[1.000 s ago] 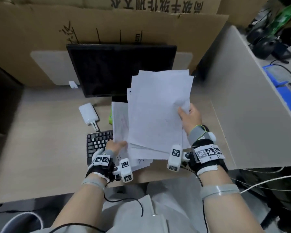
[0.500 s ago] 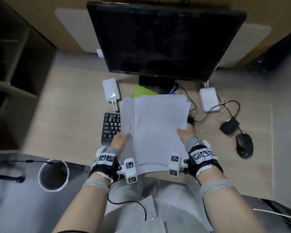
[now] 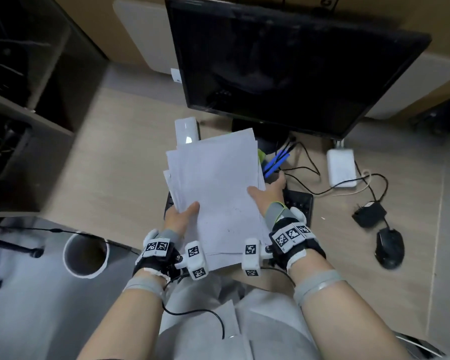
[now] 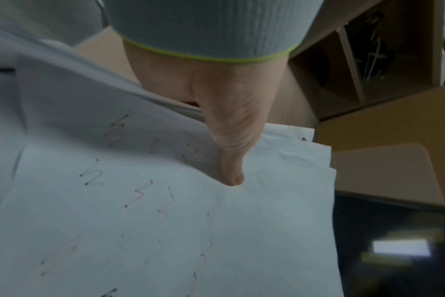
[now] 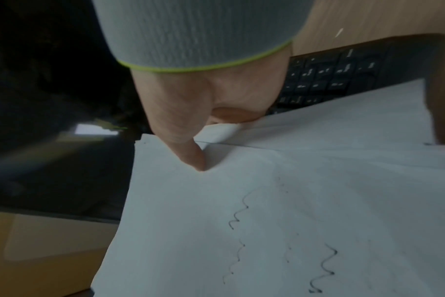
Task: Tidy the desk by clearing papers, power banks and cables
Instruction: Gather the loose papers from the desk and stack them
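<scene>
Above the desk [image 3: 120,162], both hands hold a paper stack [image 3: 218,188]. The left hand [image 3: 178,219] and right hand [image 3: 269,194] each pinch an edge, thumbs on top.

We see a light wood-grain tabletop [image 3: 120,162] backed by brown cardboard panels [image 3: 96,24] and rounded beige divider boards [image 3: 143,35]. On the left stands a dark open shelving unit [image 3: 24,81]. Below it lies grey floor [image 3: 24,307] with a white round bin [image 3: 85,254]. Light is dim and even.
</scene>
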Motion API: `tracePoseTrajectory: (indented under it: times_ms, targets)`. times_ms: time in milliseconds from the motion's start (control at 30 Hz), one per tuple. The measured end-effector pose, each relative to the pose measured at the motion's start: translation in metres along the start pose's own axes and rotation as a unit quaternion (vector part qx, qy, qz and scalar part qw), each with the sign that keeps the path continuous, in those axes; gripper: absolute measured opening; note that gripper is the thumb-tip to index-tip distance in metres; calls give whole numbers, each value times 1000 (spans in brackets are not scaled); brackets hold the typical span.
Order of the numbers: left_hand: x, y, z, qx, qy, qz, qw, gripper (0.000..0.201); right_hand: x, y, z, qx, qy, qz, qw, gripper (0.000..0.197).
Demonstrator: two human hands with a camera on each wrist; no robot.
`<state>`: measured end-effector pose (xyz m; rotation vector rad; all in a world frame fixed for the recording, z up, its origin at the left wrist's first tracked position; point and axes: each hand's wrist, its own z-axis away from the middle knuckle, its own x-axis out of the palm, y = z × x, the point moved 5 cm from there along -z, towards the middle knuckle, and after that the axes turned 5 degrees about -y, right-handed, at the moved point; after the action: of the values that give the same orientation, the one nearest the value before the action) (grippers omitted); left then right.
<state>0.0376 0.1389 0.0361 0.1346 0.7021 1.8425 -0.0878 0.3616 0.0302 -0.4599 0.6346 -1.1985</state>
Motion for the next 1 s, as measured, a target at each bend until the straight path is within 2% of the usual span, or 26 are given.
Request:
tracePoseTrajectory:
  times_ms: [67,200,300,400,467,567,700,767,833,867,1000]
  targets:
    - [-10,7,6,15,-4,18,1000,35,11,-12,4,-11,-13,18,1000,97]
    - [-28,23,10,54,-47,56,996,30,29,-23,14,24,-33,30,999,101]
    - [-37,38,13,71,-101,92,988,39,37,-29,27,21,-34,20,999,86]
    - [-53,57,22,101,-142,102,979,20,53,-40,43,-7,-31,4,999,67]
    - [-62,71,26,129,-139,87,978,21,64,-47,53,-25,-47,-10,999,55]
    - [-74,86,26,181,-121,56,975,13,71,-42,57,-72,-58,-15,996,62]
    - [-87,106,38,212,-105,46,971,13,71,-62,80,-119,-74,-28,990,52]
    - [-96,117,44,233,-105,61,965,16,68,-86,97,-156,-62,-4,986,39]
    - [-106,128,51,250,-96,81,960,19,65,-108,109,-183,-34,7,982,17]
    - [-112,134,55,261,-90,94,956,20,64,-118,113,-192,-20,-2,981,13]
    - [-118,161,73,314,-91,135,935,26,51,-141,126,-228,31,-114,966,22]
